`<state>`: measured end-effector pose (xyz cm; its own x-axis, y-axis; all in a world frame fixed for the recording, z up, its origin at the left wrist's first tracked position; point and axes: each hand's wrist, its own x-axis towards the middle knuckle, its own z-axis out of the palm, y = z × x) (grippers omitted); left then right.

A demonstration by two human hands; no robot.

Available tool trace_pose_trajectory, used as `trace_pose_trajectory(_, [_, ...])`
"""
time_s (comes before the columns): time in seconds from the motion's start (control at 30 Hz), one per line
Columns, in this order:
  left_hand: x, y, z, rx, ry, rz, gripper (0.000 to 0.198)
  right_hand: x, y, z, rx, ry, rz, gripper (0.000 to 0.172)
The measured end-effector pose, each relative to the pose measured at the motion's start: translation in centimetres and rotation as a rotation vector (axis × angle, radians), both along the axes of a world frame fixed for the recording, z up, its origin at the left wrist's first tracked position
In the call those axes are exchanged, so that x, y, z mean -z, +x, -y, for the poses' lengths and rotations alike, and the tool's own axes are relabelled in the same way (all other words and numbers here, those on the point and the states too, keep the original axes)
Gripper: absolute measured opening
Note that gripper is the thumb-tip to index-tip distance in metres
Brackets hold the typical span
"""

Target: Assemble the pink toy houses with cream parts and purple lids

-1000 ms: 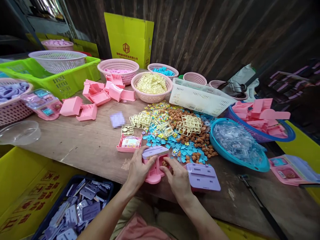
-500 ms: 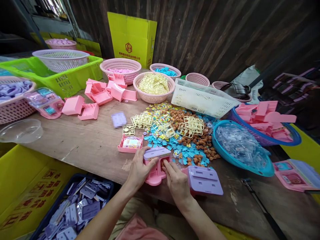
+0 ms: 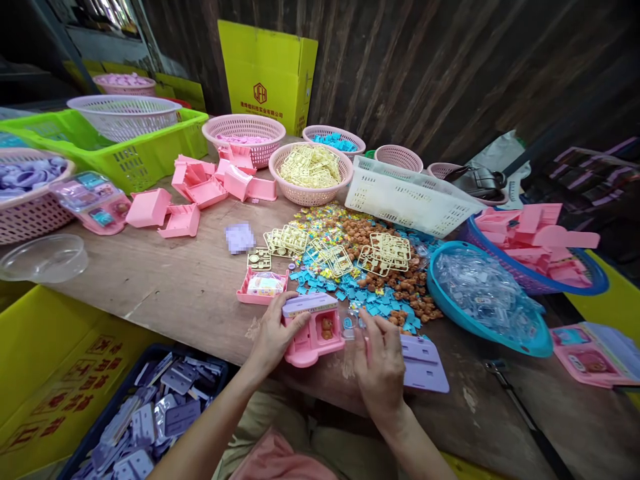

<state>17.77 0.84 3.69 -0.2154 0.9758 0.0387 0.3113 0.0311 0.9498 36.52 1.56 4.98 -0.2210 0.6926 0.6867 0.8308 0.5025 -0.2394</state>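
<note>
My left hand [image 3: 274,333] grips a pink toy house [image 3: 305,343] with a lilac roof [image 3: 310,304] by its left side. Inside the opening on the house's right sits a small brown bear figure [image 3: 327,328]. To the right of it, my right hand [image 3: 381,360] is off the house, fingers apart and bent over small clear and blue pieces [image 3: 349,324]; whether a fingertip touches one, I cannot tell. Partly behind that hand lies another lilac-roofed house [image 3: 425,363]. A pink tray part [image 3: 253,293] holding a clear-wrapped packet [image 3: 265,285] lies beyond my left hand.
Brown bears [image 3: 410,283], blue pieces [image 3: 380,307] and cream part frames [image 3: 390,252] are heaped ahead. A turquoise basin [image 3: 543,337] of clear plastic parts stands right, near a black-handled tool [image 3: 525,417]. Pink shells [image 3: 181,220] lie left; a lilac-parts crate [image 3: 220,373] sits below.
My right hand has drawn out of the house's opening and moved right, its fingers spreading. The bear inside is now visible. My left hand keeps its hold, with the house shifted slightly left.
</note>
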Motion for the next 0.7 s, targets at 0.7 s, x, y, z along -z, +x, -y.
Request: trace_pose_trajectory(0.7, [0.5, 1.5, -0.3, -0.095, -0.074, 0.329, 0.067, 0.8, -2.6, 0.3, -0.209, -0.970, -0.557, 0.070])
